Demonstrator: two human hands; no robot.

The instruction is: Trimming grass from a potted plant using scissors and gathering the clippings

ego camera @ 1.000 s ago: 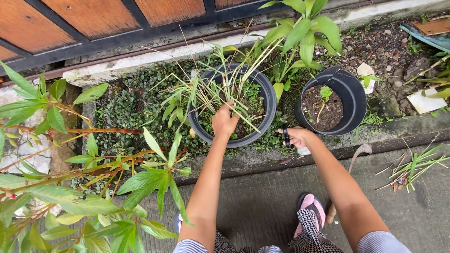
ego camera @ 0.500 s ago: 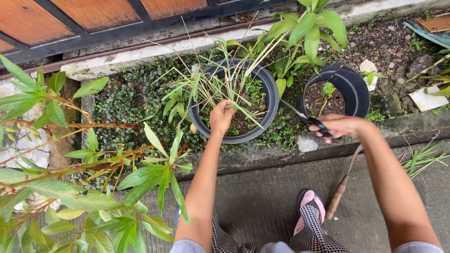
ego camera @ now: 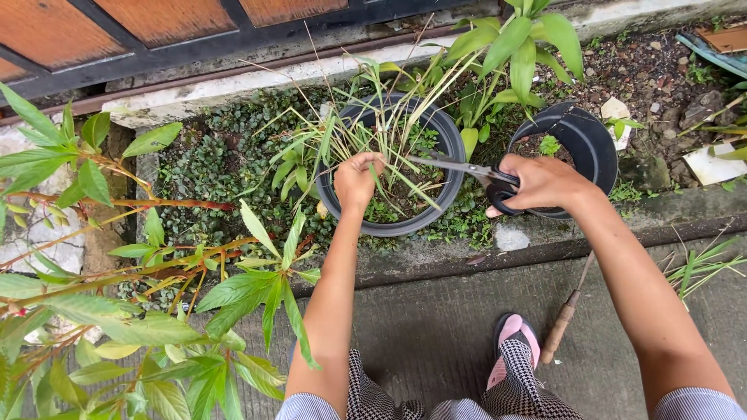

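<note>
Grass stalks (ego camera: pixel 373 144) in black pot (ego camera: pixel 447 167) gripped by left hand (ego camera: pixel 354 180), right hand (ego camera: pixel 541 180) clasping scissors (ego camera: pixel 459 167), blades pointing at stalks

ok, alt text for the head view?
Seen from above, the left hand grips grassy stems in a black pot while the right hand points scissors at them. A second pot stands to the right, a leafy shrub at left.

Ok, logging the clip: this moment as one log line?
left hand: grips grass stalks | right hand: holds scissors, blades at stalks | black pot
</note>
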